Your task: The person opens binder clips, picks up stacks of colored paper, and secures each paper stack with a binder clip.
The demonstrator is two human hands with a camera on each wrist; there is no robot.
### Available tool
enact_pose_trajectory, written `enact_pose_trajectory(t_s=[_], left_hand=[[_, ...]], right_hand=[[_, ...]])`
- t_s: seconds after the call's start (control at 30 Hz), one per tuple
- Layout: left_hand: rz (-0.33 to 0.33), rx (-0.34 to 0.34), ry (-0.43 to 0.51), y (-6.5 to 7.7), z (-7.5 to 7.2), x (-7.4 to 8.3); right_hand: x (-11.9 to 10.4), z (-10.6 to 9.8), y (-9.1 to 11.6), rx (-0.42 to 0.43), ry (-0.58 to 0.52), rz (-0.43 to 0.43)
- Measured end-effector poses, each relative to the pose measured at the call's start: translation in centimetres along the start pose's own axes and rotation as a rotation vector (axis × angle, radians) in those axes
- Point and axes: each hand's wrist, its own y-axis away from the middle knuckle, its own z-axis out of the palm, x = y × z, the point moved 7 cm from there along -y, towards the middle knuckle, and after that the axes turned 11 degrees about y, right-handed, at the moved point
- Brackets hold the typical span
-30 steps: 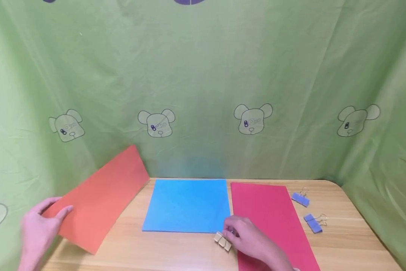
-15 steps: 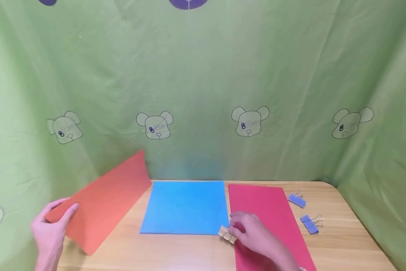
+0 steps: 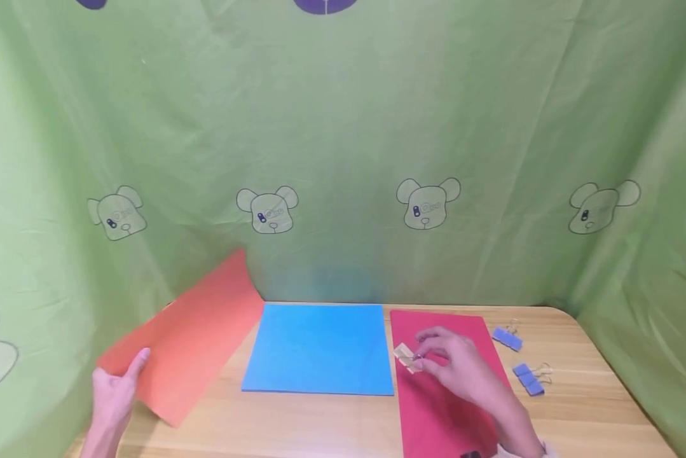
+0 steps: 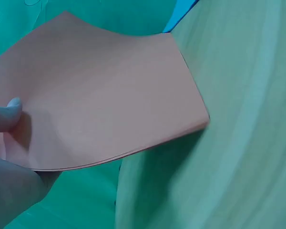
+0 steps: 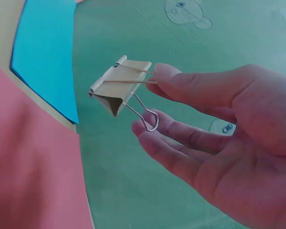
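My left hand (image 3: 114, 394) grips the near left corner of a few orange sheets of paper (image 3: 191, 337), thumb on the upper face. The sheets are tilted and bowed, their left side raised off the table; in the left wrist view the stacked paper edges (image 4: 133, 151) show as thin lines. My right hand (image 3: 463, 375) pinches a cream binder clip (image 5: 121, 81) by its wire handles, thumb on one and fingertips by the other. The clip is in the air over the red paper (image 3: 445, 410), with nothing in its mouth.
A blue stack of paper (image 3: 320, 348) lies mid-table, left of the red paper. Two purple-blue binder clips, a farther one (image 3: 508, 338) and a nearer one (image 3: 529, 380), rest on the wooden table (image 3: 583, 413) at right. A green curtain (image 3: 343, 127) hangs behind.
My right hand has lifted the cream binder clip from beside the blue stack's near right corner to over the red paper. My left hand has shifted rightward with the orange sheets.
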Motion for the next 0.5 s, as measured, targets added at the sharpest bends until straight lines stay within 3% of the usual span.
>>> enact_pose_trajectory(t_s=[0.17, 0.5], left_hand=[[0.034, 0.099, -0.017, -0.2, -0.1, 1.2], [0.094, 0.091, -0.079, -0.1, 1.2, 3.9]], right_hand=[[0.9, -0.7, -0.2, 0.015, -0.025, 0.029], [2.0, -1.4, -0.8, 0.067, -0.004, 0.082]])
